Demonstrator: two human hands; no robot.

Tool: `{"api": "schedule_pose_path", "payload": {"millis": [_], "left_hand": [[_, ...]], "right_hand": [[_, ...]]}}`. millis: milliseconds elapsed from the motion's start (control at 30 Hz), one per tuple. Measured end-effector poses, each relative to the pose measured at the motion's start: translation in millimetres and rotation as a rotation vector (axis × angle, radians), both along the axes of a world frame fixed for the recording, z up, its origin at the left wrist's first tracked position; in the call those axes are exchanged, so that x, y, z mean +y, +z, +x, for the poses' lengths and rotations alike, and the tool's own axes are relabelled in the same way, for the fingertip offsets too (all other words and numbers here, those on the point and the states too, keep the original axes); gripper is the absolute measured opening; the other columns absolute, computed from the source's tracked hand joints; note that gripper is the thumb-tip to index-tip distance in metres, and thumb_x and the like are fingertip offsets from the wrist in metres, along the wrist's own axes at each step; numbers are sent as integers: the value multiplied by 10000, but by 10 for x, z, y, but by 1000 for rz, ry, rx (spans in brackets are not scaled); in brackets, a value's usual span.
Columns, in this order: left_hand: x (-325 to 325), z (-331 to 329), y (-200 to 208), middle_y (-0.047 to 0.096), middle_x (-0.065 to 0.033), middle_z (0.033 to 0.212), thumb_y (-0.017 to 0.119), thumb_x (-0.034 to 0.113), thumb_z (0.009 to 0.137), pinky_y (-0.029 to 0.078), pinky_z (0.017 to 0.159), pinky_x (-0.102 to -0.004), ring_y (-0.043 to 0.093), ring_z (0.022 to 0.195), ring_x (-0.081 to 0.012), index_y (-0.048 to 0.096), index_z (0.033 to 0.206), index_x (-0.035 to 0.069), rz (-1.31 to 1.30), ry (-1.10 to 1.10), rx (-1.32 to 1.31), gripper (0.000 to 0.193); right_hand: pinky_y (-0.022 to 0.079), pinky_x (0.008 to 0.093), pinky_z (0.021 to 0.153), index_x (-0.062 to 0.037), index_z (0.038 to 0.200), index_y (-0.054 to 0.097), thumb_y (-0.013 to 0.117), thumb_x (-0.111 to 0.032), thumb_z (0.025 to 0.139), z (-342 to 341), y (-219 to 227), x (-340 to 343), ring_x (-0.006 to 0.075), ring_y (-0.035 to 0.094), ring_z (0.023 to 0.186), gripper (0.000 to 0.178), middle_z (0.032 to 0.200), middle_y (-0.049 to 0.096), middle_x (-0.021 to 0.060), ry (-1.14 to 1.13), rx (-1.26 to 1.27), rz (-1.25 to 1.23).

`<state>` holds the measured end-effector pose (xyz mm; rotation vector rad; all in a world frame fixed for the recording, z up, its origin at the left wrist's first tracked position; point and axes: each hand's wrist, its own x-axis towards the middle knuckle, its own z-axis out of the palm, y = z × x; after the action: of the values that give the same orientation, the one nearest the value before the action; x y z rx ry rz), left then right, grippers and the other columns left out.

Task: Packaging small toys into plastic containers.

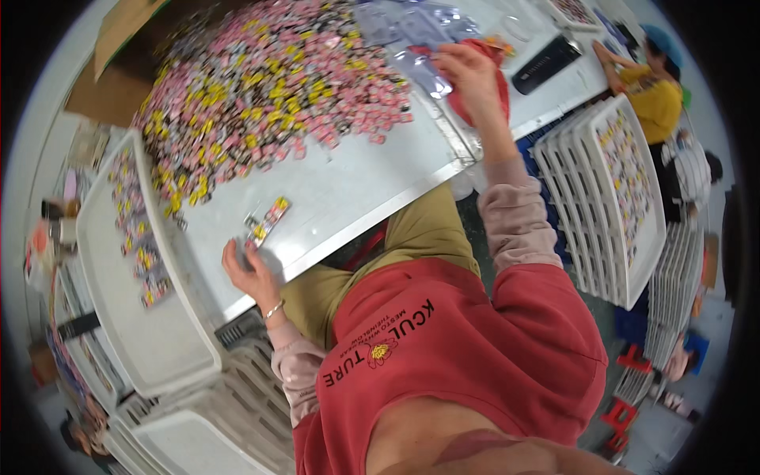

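My left hand (252,275) is low over the white table with thumb and fingers apart. Its thumb tip is close to the lower end of a short row of small wrapped pieces (269,222) in yellow, pink and dark colours, seemingly in a clear sleeve; whether they touch I cannot tell. My right hand (469,75) is reached out to the far right, fingertips pinched at the edge of a heap of clear plastic bags (408,32). Under and beside that hand lies a bright red cloth or bag (502,79). A large heap of small wrapped pieces (269,87) covers the table's far side.
A white tray (186,348) with filled sleeves stands at the left, above more trays. Stacked white trays (590,150) stand right of the table. A black cylinder (546,63) lies beyond the red item. A cardboard box (119,47) is far left. A person in yellow (659,99) sits at the far right.
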<state>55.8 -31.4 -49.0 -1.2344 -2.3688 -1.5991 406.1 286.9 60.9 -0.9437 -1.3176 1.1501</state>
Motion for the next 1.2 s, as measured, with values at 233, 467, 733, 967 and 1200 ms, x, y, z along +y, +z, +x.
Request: {"api": "schedule_pose_path", "payload": {"millis": [233,467,733,967,1200], "left_hand": [[9,30,14,542,-152,1130,572,79,881,418,916,-351,523,1051,-270,546,1134,-50,-30,-50,24,285],[20,53,49,551,-171,1113,580,77,877,413,918,-373,529,1041,-294,559,1093,-60,-97,-31,90,257],[143,73,56,552,-183,1111,567,74,876,445,864,-368,555,986,-302,580,1075,-39,-28,-40,43,230],[47,16,3,555,-176,1122,511,105,909,443,865,-365,548,1013,-299,579,1094,-28,-90,0,27,239],[6,24,61,567,-182,1107,441,137,945,426,900,-368,555,1019,-316,561,1131,-35,-38,57,-31,280]], "right_hand": [[504,230,730,45,1062,626,607,-42,866,1755,964,269,137,633,823,215,854,664,78,-437,-256,450],[496,410,739,12,909,661,513,-81,794,1709,622,1700,340,642,808,209,817,660,199,-625,-1274,668],[453,464,836,-23,970,633,533,-271,863,1843,42,2080,392,575,948,288,997,610,226,-443,-1598,403],[504,368,800,-89,1170,596,606,-180,833,950,385,1771,285,645,934,349,983,672,131,-276,-1011,600],[513,356,701,-93,949,700,654,-193,787,-1427,-326,1069,268,659,775,196,859,678,131,482,-820,577]]}}
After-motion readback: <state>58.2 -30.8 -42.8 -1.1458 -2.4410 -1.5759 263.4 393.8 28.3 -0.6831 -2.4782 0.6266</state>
